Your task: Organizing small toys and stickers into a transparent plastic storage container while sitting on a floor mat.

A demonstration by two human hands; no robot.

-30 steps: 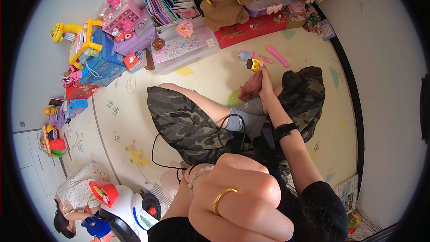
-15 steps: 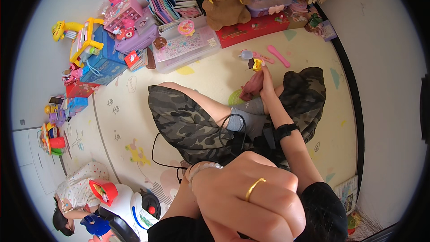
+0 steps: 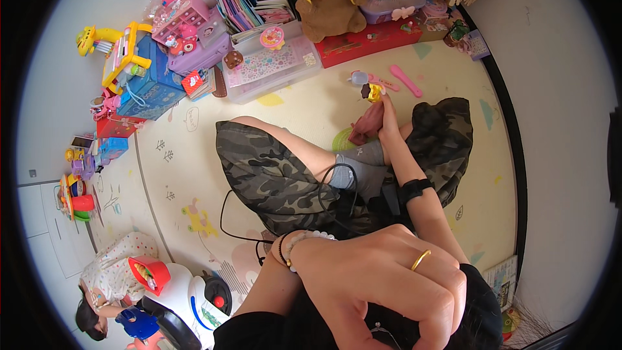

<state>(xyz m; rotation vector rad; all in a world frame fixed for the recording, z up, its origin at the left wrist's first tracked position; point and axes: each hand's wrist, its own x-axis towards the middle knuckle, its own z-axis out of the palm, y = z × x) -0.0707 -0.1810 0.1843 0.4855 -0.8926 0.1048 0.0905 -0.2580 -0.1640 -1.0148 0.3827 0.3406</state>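
Note:
My left hand [image 3: 382,279] is close up at the lower middle, fingers curled over, with a gold ring and beaded bracelets. Its fingertips are hidden, so anything inside them cannot be made out. My right hand [image 3: 389,120] reaches out between my legs, a black band [image 3: 414,189] round its forearm. At its fingertips is a small yellow-and-dark-brown item [image 3: 372,93], which it appears to grip. A dusty pink pouch-like piece [image 3: 367,124] lies beside the palm. Just beyond are a pink stick-shaped item [image 3: 405,80] and a small clear-and-grey item [image 3: 358,78].
I sit cross-legged on a patterned mat [image 3: 188,175]. Along the wall stand a clear lidded box [image 3: 275,68], a brown plush toy [image 3: 330,0], a red box [image 3: 369,42] and a blue box [image 3: 155,78]. A black cable [image 3: 223,220] crosses my lap. Another person [image 3: 123,266] is at lower left.
My left hand has shifted right and turned, showing more of its bracelets and bent fingers. The right hand keeps its place by the yellow-and-brown item; the whole view has shifted slightly.

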